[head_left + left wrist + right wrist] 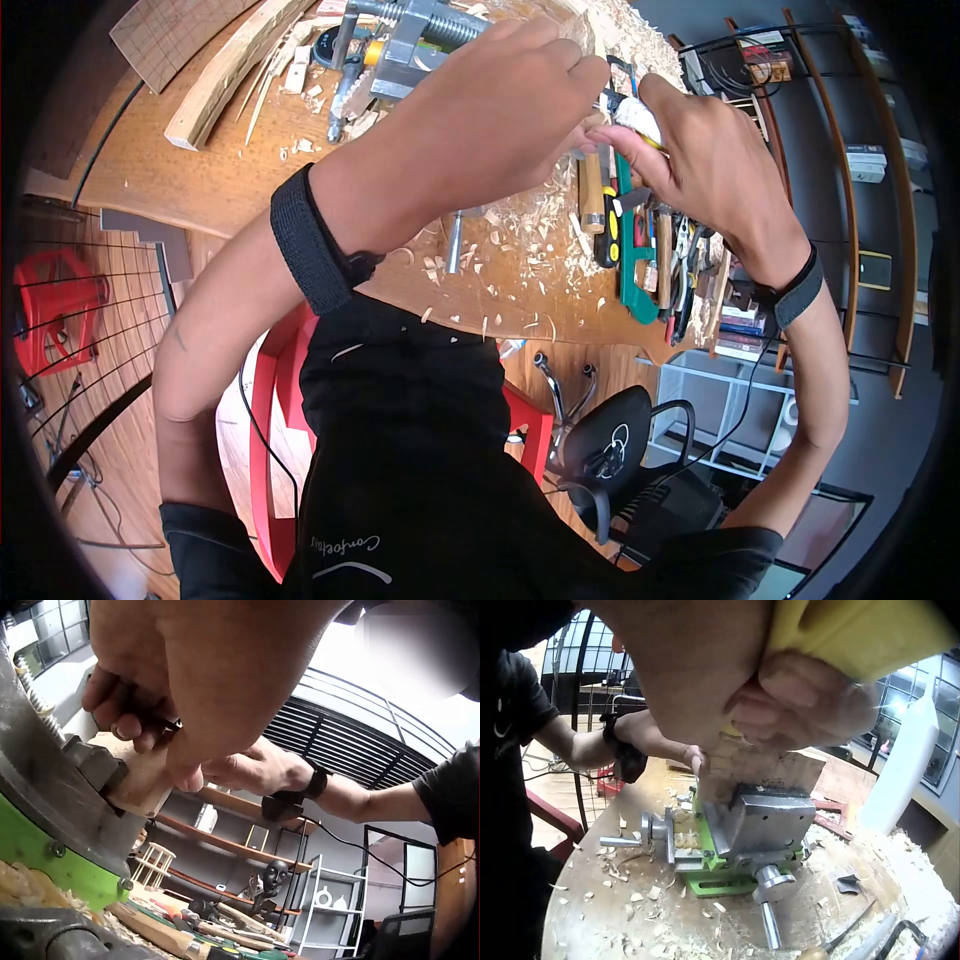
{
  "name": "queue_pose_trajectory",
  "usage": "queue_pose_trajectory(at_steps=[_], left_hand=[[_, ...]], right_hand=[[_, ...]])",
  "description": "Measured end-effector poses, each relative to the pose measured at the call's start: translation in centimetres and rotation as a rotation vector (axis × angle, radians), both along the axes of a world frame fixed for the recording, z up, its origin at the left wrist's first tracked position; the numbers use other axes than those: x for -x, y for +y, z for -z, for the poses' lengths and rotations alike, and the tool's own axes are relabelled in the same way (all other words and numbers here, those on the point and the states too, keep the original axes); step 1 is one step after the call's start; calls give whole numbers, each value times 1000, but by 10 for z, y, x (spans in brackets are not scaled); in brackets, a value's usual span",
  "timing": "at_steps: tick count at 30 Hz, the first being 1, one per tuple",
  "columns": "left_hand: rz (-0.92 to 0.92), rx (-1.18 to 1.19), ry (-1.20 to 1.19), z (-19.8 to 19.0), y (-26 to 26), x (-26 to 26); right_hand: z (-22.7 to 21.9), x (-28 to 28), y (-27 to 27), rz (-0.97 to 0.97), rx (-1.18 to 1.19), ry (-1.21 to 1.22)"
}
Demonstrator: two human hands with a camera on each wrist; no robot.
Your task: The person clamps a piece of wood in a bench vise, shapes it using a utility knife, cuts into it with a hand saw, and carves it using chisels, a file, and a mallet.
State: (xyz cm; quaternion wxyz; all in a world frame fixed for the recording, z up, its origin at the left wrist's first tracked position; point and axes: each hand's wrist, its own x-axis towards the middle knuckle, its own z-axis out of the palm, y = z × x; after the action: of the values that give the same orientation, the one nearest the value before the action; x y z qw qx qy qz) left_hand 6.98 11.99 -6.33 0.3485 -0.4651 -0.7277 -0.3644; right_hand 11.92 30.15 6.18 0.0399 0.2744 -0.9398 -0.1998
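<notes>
Yellow and bulky in the right hand (715, 160): keep that yellow tool (870, 634) firmly held, as now, with fingers curled round it and no slack visible. Probably best to take light, short strokes along the grain (judging by the pale shavings (654, 892) strewn over the bench (577, 930)) and to keep the left hand (490, 125) clear of any edge. Before pressing harder, check the wooden block (787, 771) for wobble in the metal vise (772, 821). Find the block just below the right hand, rising from the vise's jaws, with the left thumb at its side. Cannot tell whether pinching block or tool with those curled left fingers. Impossible, too, to see the tool's working end.
</notes>
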Motion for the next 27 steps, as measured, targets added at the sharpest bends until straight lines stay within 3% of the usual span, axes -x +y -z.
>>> queue_pose_trajectory(at_steps=[3,6,8,13,16,18,23,27], left_hand=[[-2,117,-3,1,-2,-6],[-108,27,100,-4,-3,-3],[-56,68,88,-19,-12,-3],[9,209,128,-21,-18,-1],[-41,141,80,-12,-9,-8],[-180,40,16,5,5,-12],[-163,11,-92,9,6,-20],[-104,34,-198,11,7,-25]], right_hand=[[2,-10,-3,-15,-50,42],[3,-10,-8,-12,-52,99],[3,-5,-3,46,-9,90],[-8,11,-4,-147,-183,139],[-11,18,-4,-183,-169,88],[-17,21,-7,-186,-217,59],[-19,21,-12,-260,-274,69],[-20,12,-14,-201,-267,55]])
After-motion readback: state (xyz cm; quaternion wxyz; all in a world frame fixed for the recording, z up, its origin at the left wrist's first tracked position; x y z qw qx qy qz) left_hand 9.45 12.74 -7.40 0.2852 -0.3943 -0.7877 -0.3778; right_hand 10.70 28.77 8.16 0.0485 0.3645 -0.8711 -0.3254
